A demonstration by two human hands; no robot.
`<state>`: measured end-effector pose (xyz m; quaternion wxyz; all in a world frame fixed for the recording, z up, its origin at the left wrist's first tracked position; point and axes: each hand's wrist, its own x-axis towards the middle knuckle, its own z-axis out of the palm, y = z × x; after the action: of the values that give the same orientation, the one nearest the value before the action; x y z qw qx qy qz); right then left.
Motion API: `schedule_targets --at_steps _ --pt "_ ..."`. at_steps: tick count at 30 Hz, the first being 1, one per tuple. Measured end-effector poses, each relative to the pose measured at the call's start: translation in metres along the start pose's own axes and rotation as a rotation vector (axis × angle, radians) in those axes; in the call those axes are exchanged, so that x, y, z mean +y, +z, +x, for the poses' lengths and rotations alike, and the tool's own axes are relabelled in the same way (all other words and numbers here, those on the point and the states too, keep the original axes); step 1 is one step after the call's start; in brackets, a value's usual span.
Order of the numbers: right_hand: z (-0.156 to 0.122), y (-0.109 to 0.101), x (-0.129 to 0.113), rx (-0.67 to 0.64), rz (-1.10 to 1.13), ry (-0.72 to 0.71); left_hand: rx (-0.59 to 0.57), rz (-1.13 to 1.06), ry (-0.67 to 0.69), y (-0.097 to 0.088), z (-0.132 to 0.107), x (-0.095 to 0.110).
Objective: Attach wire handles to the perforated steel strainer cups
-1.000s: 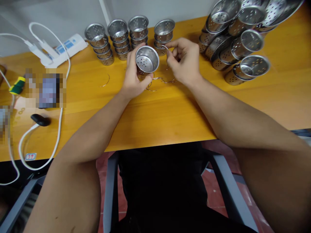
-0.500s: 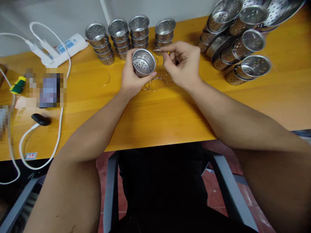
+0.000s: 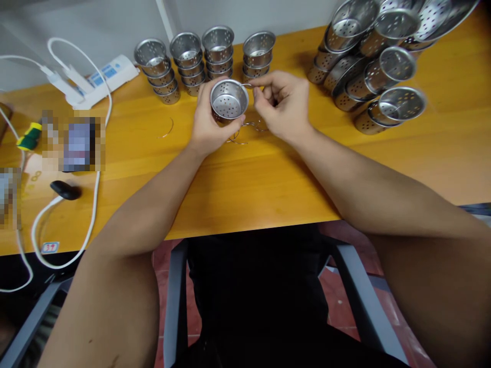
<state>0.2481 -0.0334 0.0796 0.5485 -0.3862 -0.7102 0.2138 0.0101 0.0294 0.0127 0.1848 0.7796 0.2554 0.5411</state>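
Observation:
My left hand (image 3: 209, 125) is wrapped round a small perforated metal cup (image 3: 229, 102), its mouth tilted up toward me. At the cup's right rim, my right hand (image 3: 282, 105) pinches a thin piece of wire (image 3: 247, 85) between thumb and forefinger. The wire's near end reaches the rim; whether it passes through a hole I cannot tell. Below the hands, several loose thin wires (image 3: 240, 142) lie on the table, partly hidden by my left thumb. Another short wire (image 3: 169, 129) lies apart on the left.
Stacks of perforated cups (image 3: 187, 59) stand along the wall on the wooden table (image 3: 245, 189). A larger pile of cups (image 3: 368, 71) fills the back right. On the left are a power strip (image 3: 115, 74), white cables, a phone (image 3: 79, 145), a black object (image 3: 65, 189) and a green-yellow handle (image 3: 29, 136).
My right hand has shifted slightly left, bringing the wire to the cup's rim. The cup in my left hand has moved slightly right.

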Motion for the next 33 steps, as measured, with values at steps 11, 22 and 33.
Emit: schedule_targets --at_steps 11,22,33 --pt "-0.003 0.002 -0.013 0.002 0.033 -0.017 0.101 0.052 -0.058 -0.005 0.007 0.022" --pt "-0.004 0.002 -0.006 0.013 -0.041 -0.028 0.065 -0.013 -0.028 0.007 0.003 0.013" --pt "-0.007 0.000 -0.021 -0.002 -0.079 -0.055 -0.026 -0.004 -0.051 0.006 0.000 0.021"
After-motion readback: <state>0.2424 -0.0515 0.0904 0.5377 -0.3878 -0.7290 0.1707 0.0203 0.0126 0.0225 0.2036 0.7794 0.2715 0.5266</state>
